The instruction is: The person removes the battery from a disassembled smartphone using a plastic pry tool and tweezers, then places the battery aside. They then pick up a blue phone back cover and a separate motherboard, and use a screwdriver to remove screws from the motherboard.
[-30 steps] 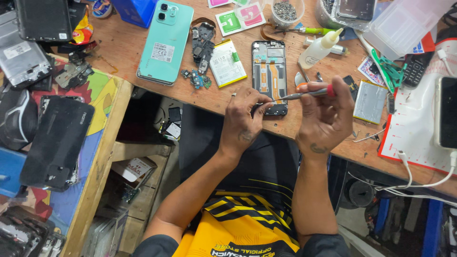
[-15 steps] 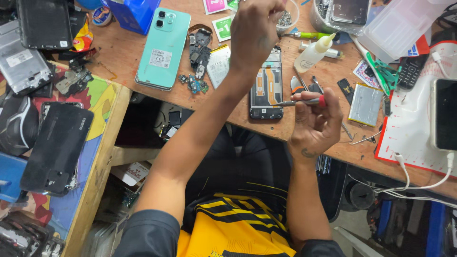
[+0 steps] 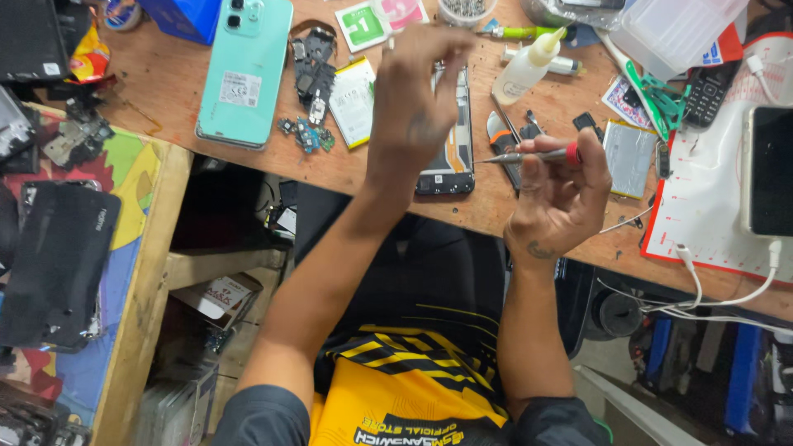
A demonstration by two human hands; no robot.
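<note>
The right hand (image 3: pixel 555 194) is gripping a slim screwdriver (image 3: pixel 529 155) with a red collar, fingers wrapped closed around the handle, its tip pointing left toward the opened phone (image 3: pixel 450 132) lying on the wooden surface (image 3: pixel 165 91). The left hand (image 3: pixel 417 91) is hovering above the far end of that phone with its fingertips pinched narrow; it seems to be pinching something tiny, though what it is cannot be told. To do this step well, the driver should be kept level and steady while the left hand is moving, and any small part should be carried low over the surface so that it cannot roll off the near edge. The phone is lying face down near the middle of the surface, its back cover off, showing a dark frame and an orange strip along 1 side; most of it is hidden under the left wrist. Its likely back cover, a mint green shell (image 3: pixel 245 70), is resting well to the left, with a cluster of small black and blue parts (image 3: pixel 310 91) between the 2. A clear squeeze bottle (image 3: pixel 526 70) is standing tilted just right of the phone, and a flat silver battery (image 3: pixel 629 157) is lying near the right hand.
</note>
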